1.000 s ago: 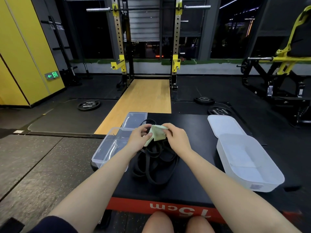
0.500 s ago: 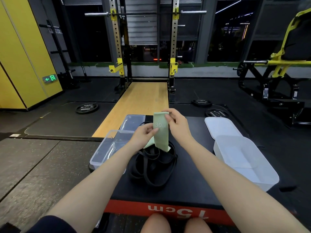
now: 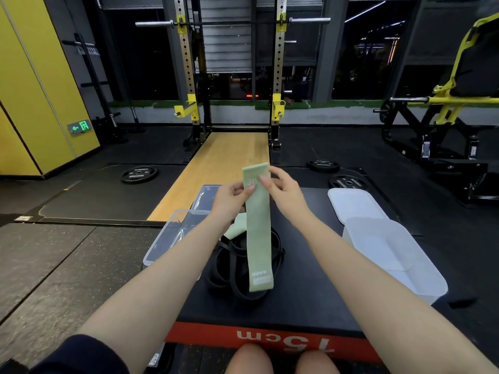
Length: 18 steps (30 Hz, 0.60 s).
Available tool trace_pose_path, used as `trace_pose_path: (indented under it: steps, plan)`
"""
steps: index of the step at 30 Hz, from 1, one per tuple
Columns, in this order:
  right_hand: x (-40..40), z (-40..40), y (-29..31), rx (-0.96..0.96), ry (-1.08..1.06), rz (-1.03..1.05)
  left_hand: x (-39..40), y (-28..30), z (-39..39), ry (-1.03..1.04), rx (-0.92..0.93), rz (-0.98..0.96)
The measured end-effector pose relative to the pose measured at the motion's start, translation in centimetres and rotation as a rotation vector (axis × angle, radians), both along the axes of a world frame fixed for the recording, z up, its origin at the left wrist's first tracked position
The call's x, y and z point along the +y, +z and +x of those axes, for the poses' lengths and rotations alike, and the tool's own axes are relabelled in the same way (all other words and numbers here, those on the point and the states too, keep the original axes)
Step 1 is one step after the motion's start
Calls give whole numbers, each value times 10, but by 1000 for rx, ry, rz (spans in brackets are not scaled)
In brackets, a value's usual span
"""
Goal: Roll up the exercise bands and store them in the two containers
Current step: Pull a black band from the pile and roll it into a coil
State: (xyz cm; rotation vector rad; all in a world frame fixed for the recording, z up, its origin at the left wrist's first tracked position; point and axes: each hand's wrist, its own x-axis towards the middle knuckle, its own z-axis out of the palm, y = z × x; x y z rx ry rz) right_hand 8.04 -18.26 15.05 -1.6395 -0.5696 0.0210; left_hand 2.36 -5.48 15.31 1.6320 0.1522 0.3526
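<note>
Nearest you, the desk [image 3: 297,306] is a low black platform with an orange front edge. On it lies a tangle of black bands [image 3: 237,268], and the lower end of the green band [image 3: 259,233] hangs down onto that tangle. You hold the green band up by its top end: your left hand [image 3: 229,202] pinches its left edge and your right hand [image 3: 283,190] pinches the right, so the strip hangs straight and flat, probably to give a clean start for rolling.

The clear container [image 3: 167,244] stands to the left, partly behind your left forearm; the white container [image 3: 399,260] stands to the right, well apart from the bands. Both are open, with the clear lid [image 3: 205,194] and white lid [image 3: 353,203] lying just behind them.

Farther off, weight plates [image 3: 139,174] lie on the floor before a squat rack [image 3: 189,76]; nothing blocks either container.
</note>
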Motion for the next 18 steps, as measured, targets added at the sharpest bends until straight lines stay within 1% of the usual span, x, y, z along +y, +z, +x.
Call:
trace_pose_path:
  steps: [4,6,10,12,16,18]
  plan:
    - [-7,2,-32,194,170,-81,11,3,13,18,30,-31]
    - [-8,5,-49,288,211,-138,16,2,19,19,44,-30]
    - [1,16,-72,345,151,-202,29,-12,36,49,123,-25]
    - [8,23,-79,361,108,-212,37,-21,47,63,195,-21]
    - [25,39,-92,403,72,-269,54,-45,61,24,367,20]
    - [34,47,-101,419,27,-318,62,-62,64,24,421,31]
